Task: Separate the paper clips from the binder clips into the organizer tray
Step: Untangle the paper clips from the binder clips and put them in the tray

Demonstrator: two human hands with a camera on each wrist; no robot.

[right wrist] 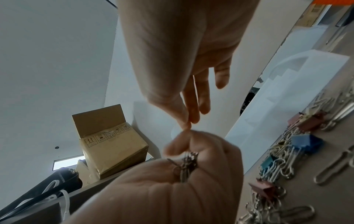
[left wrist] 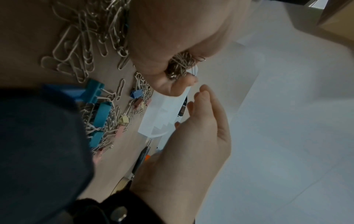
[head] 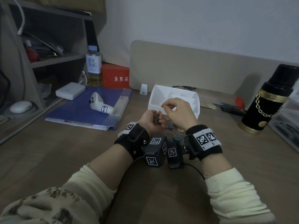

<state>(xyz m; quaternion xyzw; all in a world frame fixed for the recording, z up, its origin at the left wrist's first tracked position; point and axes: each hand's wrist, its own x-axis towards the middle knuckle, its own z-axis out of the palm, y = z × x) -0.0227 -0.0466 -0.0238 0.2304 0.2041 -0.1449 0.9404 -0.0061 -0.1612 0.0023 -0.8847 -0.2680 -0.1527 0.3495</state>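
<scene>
My left hand [head: 156, 118] is cupped just in front of the white organizer tray [head: 192, 97] and grips a bundle of silver paper clips [head: 156, 117], also seen in the left wrist view as a bundle [left wrist: 180, 66]. My right hand [head: 164, 106] hovers just above it, thumb and forefinger pinching a single paper clip [head: 168, 106] while the other fingers stay extended. The pinch [right wrist: 188, 123] sits right over the left hand's bundle [right wrist: 186, 163]. A mixed pile of paper clips [left wrist: 86, 45] and coloured binder clips [left wrist: 100, 113] lies on the desk under my wrists.
A blue folder [head: 90, 109] with a white controller [head: 100, 103] lies to the left. A black flask [head: 268, 101] stands at the right, a pen [head: 233, 108] beside the tray. A beige divider panel [head: 202, 68] runs behind. Shelves rise at the far left.
</scene>
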